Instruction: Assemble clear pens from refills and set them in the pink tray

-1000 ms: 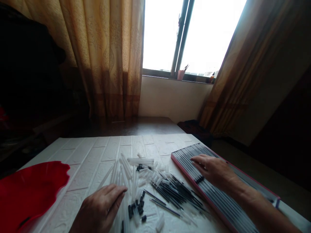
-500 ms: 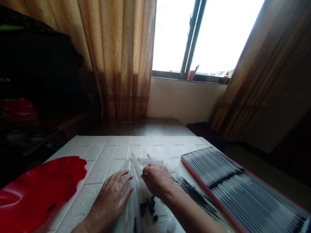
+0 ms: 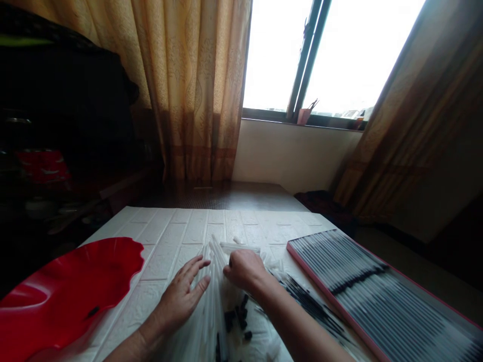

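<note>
My left hand (image 3: 184, 289) is open beside a bundle of clear plastic tubes (image 3: 214, 301), thumb and fingers apart. Just right of the tubes, my right hand (image 3: 245, 270) is closed, knuckles up. Its fingertips are hidden, so whatever they pinch cannot be made out. Several short black caps (image 3: 237, 317) lie on the white surface below that hand. Thin black rods (image 3: 311, 301) are strewn to the right of my right forearm. A few more clear tubes (image 3: 239, 247) lie crosswise beyond my right hand.
A red bowl with a wavy rim (image 3: 71, 291) stands on the left, holding a small black piece (image 3: 93, 312). At right, a pink-edged tray (image 3: 315, 274) carries rows of pen-like sticks (image 3: 407, 311). The brick-patterned white board (image 3: 154, 231) lies under everything; a window and curtains are behind.
The whole view has shifted, so things sit slightly further right. My right hand's fingers have curled further in, out of sight. My left hand remains open beside the tubes.
</note>
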Demonstrator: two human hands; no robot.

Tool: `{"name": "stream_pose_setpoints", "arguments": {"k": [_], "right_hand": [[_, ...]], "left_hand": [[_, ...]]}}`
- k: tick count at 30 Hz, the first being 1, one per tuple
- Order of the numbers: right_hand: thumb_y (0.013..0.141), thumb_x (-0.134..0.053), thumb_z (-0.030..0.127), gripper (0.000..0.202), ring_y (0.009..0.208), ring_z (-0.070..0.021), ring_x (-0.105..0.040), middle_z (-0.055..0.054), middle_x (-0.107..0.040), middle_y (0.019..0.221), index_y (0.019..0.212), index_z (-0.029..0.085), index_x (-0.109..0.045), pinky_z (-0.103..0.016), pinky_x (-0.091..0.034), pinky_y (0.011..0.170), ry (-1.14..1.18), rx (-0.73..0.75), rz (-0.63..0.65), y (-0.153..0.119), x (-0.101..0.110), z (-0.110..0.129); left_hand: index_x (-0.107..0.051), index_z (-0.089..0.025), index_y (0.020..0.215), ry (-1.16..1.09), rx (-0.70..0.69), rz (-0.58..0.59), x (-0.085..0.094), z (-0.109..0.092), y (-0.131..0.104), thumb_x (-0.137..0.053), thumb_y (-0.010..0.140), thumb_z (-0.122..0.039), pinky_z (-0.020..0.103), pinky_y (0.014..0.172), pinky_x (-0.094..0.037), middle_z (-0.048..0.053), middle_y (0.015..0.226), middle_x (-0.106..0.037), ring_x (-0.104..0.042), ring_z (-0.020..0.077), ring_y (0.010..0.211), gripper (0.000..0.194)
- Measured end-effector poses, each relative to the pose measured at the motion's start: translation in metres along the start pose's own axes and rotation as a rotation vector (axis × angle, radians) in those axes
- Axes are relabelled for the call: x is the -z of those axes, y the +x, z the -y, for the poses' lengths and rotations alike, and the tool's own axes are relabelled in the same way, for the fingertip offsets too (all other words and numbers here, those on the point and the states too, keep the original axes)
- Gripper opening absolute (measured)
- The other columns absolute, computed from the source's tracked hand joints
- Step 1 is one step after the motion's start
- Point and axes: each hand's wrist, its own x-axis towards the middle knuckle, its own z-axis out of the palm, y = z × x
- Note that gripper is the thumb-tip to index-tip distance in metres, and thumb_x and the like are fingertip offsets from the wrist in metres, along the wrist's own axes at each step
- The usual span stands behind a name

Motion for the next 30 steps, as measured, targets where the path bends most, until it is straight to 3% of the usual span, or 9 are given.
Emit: {"name": "stream_pose_setpoints", "arguments": {"k": [4,9,12,16,20,26,30], "right_hand": [[0.081,-0.059,0.025,0.023,0.089,-0.0312,-0.072,-0.017,-0.079,0.092,0.082,0.015,-0.08,-0.032,-0.046,0.068,0.073,-0.003,-0.052,-0.01,0.004,-0.019],[0.08,-0.058,0.018,0.017,0.069,-0.019,-0.064,-0.005,-0.073,0.069,0.072,0.018,-0.074,-0.026,-0.037,0.058,0.255,0.056,-0.089,-0.037,0.013,-0.057],[0.084,-0.056,0.022,0.017,0.064,-0.0143,-0.058,0.0,-0.066,0.066,0.074,0.018,-0.069,-0.023,-0.037,0.056,0.381,0.109,-0.097,-0.052,0.018,-0.078],[0.086,-0.054,0.029,0.017,0.056,-0.0125,-0.051,0.004,-0.055,0.06,0.074,0.02,-0.061,-0.024,-0.041,0.058,0.678,0.174,-0.115,-0.06,0.018,-0.095],[0.08,-0.06,0.036,0.018,0.056,-0.0124,-0.045,0.004,-0.052,0.061,0.072,0.02,-0.059,-0.025,-0.039,0.054,1.044,0.196,-0.128,-0.057,0.002,-0.096],[0.08,-0.061,0.036,0.018,0.057,-0.012,-0.043,0.004,-0.05,0.062,0.074,0.019,-0.059,-0.024,-0.036,0.053,1.14,0.208,-0.089,-0.055,-0.023,-0.086],[0.081,-0.062,0.031,0.015,0.058,-0.0116,-0.043,0.004,-0.051,0.063,0.074,0.018,-0.06,-0.024,-0.036,0.055,1.188,0.251,-0.05,-0.059,-0.032,-0.079]], "left_hand": [[-0.068,-0.018,0.123,-0.02,0.005,-0.026,0.003,-0.001,0.001,-0.049,0.096,-0.03,0.04,0.102,-0.053,0.014,0.133,-0.067,-0.063,0.0268,0.125,0.035],[-0.07,-0.022,0.119,-0.013,-0.045,-0.052,0.0,0.0,-0.004,-0.056,0.092,-0.03,0.041,0.099,-0.055,0.011,0.13,-0.07,-0.066,0.0267,0.121,0.031],[-0.069,-0.021,0.121,0.011,-0.086,-0.086,-0.002,0.0,-0.006,-0.054,0.093,-0.03,0.044,0.097,-0.057,0.013,0.13,-0.07,-0.067,0.0286,0.119,0.033],[-0.055,-0.021,0.138,0.047,-0.146,-0.151,0.001,-0.008,-0.009,-0.049,0.099,-0.035,0.048,0.103,-0.052,0.014,0.137,-0.064,-0.061,0.0292,0.126,0.042],[-0.044,-0.027,0.145,0.121,-0.275,-0.177,0.006,-0.022,-0.013,-0.052,0.099,-0.043,0.045,0.109,-0.047,0.008,0.14,-0.062,-0.056,0.0259,0.132,0.049],[-0.048,-0.026,0.142,0.241,-0.447,-0.129,0.004,-0.035,-0.019,-0.049,0.103,-0.041,0.038,0.119,-0.034,0.002,0.131,-0.069,-0.061,0.0195,0.126,0.042],[-0.058,-0.027,0.129,0.211,-0.479,-0.143,0.001,-0.039,-0.021,-0.045,0.105,-0.041,0.032,0.112,-0.041,-0.001,0.11,-0.077,-0.072,0.0171,0.105,0.032]]}}
